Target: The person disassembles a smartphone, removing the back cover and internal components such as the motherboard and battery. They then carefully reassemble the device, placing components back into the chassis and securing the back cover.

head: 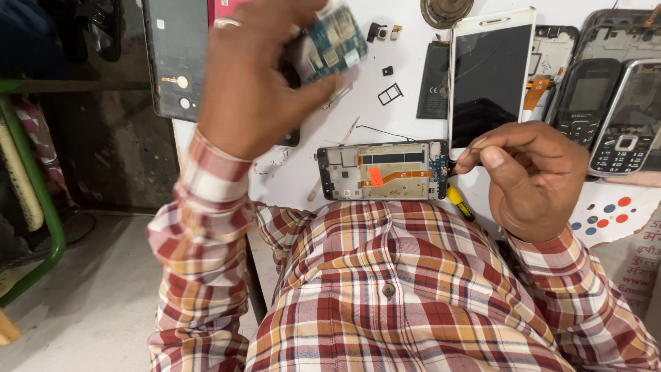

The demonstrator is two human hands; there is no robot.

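The person wears a long-sleeved checked shirt (pixel 385 296) in red, white, mustard yellow and dark lines, buttoned down the front with a small grey button (pixel 389 290) at mid-chest. Both sleeves reach the wrists, ending in buttoned cuffs just behind each hand. The left hand (pixel 251 76) bears a plain silver ring (pixel 226 23) on one finger; the right hand (pixel 533 176) is bare.

My white bench (pixel 413 117) stands over a grey concrete floor (pixel 89 296), with a green rail (pixel 41 207) and dark wall (pixel 117 151) beside it.
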